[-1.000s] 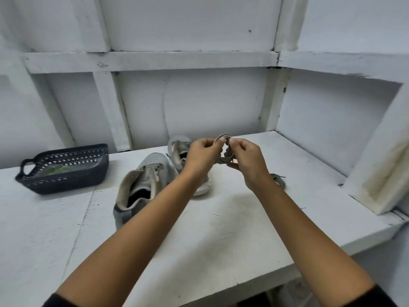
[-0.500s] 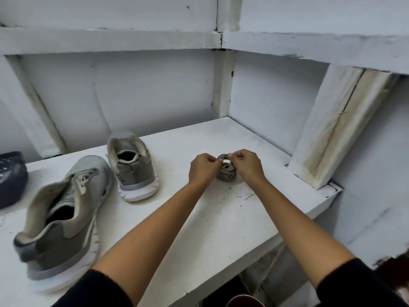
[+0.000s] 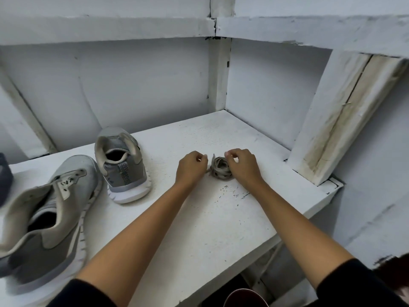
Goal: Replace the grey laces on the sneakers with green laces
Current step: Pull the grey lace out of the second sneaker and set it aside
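A coiled bundle of grey laces lies on the white shelf, right of centre. My left hand sits just left of the coil with curled fingers and holds nothing. On the coil's right side, my right hand has curled fingertips on the upper edge of the bundle. Two grey sneakers stand to the left with bare eyelets: the nearer sneaker at the front left, the farther sneaker behind it, heel towards me. No green laces are in view.
A dark basket shows only its corner at the left edge. A slanted white post stands at the shelf's right end, and walls close off the back and right. The shelf's front edge runs diagonally below my forearms.
Both hands carried the coiled grey laces from above the sneakers to the right and set them on the shelf. My left hand has come off the coil.
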Action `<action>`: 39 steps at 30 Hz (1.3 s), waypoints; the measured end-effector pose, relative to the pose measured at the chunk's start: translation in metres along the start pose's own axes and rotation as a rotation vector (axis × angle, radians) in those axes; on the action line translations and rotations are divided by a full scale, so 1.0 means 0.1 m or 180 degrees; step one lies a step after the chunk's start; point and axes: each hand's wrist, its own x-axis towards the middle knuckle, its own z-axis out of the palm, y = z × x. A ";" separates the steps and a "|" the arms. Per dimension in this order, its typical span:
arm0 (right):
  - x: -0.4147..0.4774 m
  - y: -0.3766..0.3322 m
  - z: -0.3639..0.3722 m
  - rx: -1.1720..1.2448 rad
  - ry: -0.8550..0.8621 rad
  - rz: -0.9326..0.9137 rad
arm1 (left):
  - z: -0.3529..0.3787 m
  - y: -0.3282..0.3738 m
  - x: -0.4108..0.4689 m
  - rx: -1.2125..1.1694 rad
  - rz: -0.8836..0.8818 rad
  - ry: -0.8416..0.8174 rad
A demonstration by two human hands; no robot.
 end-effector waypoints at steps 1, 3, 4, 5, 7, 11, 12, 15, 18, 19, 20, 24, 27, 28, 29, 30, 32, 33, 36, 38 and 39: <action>-0.03 -0.02 -0.01 -0.0074 -0.0105 -0.0090 | -0.03 -0.03 0.00 0.0030 0.0031 0.0046; -0.10 -0.05 -0.03 -0.0383 -0.0401 -0.0294 | -0.09 -0.08 0.01 0.0073 0.0051 0.0115; -0.13 -0.07 -0.02 -0.0581 -0.0522 -0.0387 | -0.12 -0.10 0.01 0.0107 0.0062 0.0141; -0.15 -0.08 0.00 -0.0780 -0.0591 -0.0460 | -0.14 -0.13 0.02 0.0144 0.0071 0.0155; -0.18 -0.09 0.06 -0.1076 -0.0597 -0.0516 | -0.17 -0.16 0.02 0.0184 0.0090 0.0170; -0.20 -0.10 0.17 -0.1380 -0.0327 -0.0506 | -0.19 -0.19 0.00 0.0190 0.0079 0.0141; -0.20 -0.09 0.20 -0.1483 -0.0235 -0.0532 | -0.20 -0.19 -0.01 0.0182 0.0077 0.0129; -0.19 -0.09 0.23 -0.1684 -0.0113 -0.0608 | -0.21 -0.20 -0.03 0.0186 0.0139 0.0090; -0.17 -0.11 0.23 -0.1641 -0.0105 -0.0667 | -0.21 -0.23 -0.04 0.0361 0.0310 0.0026; -0.16 -0.11 0.23 -0.1588 -0.0106 -0.0702 | -0.20 -0.25 -0.04 0.0463 0.0385 0.0015; -0.16 -0.11 0.23 -0.1512 -0.0104 -0.0732 | -0.19 -0.27 -0.04 0.0568 0.0470 0.0018; -0.16 -0.10 0.22 -0.1181 -0.0035 -0.0733 | -0.14 -0.32 -0.08 0.0931 0.0798 0.0039; -0.17 -0.09 0.21 -0.0971 0.0012 -0.0694 | -0.12 -0.35 -0.12 0.1251 0.1053 0.0025; -0.18 -0.08 0.20 -0.0889 0.0017 -0.0680 | -0.10 -0.37 -0.13 0.1355 0.1112 0.0011; -0.19 -0.08 0.18 -0.0809 0.0020 -0.0665 | -0.09 -0.38 -0.14 0.1449 0.1129 -0.0017; -0.20 -0.07 0.16 -0.0730 0.0034 -0.0646 | -0.07 -0.38 -0.15 0.1528 0.1111 -0.0052; -0.21 -0.05 0.09 -0.0612 0.0093 -0.0608 | -0.03 -0.35 -0.18 0.1648 0.1066 -0.0095; -0.23 -0.03 0.04 -0.0593 0.0124 -0.0586 | 0.00 -0.32 -0.20 0.1681 0.1071 -0.0112; -0.33 -0.01 -0.08 -0.0576 0.0223 -0.0554 | 0.07 -0.23 -0.30 0.1690 0.1144 -0.0141; -0.42 0.00 -0.15 -0.0550 0.0303 -0.0516 | 0.11 -0.19 -0.37 0.1685 0.1242 -0.0172; -0.48 0.01 -0.20 -0.0552 0.0354 -0.0478 | 0.13 -0.16 -0.41 0.1674 0.1308 -0.0194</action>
